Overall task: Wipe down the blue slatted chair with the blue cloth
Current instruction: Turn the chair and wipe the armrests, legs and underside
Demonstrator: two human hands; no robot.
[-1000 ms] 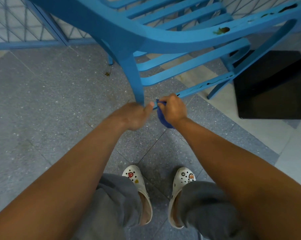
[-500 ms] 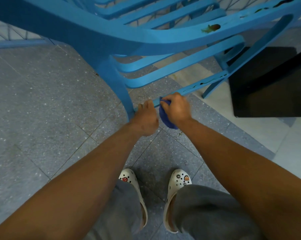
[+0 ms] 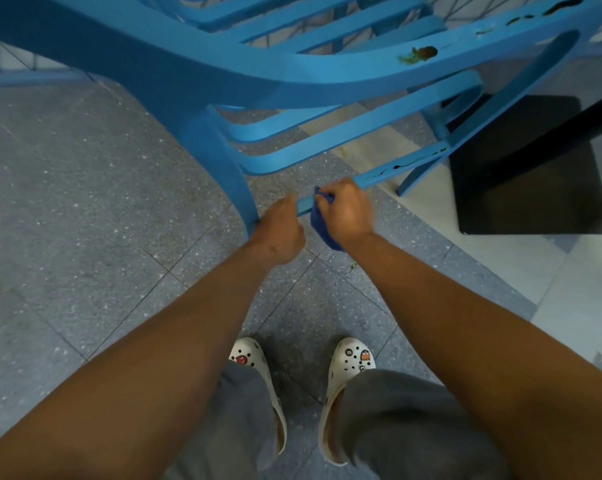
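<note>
- Your right hand (image 3: 344, 211) has its fingers curled tight round the blue cloth (image 3: 322, 226), pressing it on the lowest rail (image 3: 400, 169) of the blue slatted chair (image 3: 195, 69); most of the cloth hangs bunched under your palm, so little of it meets the rail and you may only smear the dark marks further along.
- Your left hand (image 3: 280, 233) sits curled at the foot of the near leg (image 3: 230, 181), just beside the cloth; whether it truly grips the leg or rail I cannot tell; if it only rests there, a hard stroke could shift the chair.
- The chair looms tilted over your arms; lose that bracing hand and it may swing or drop toward your white clogs (image 3: 348, 362).
- The brown-green smear (image 3: 421, 54) on the upper curved rail is untouched; easy to forget while you work low; the soiled cloth could also spread grime there.
</note>
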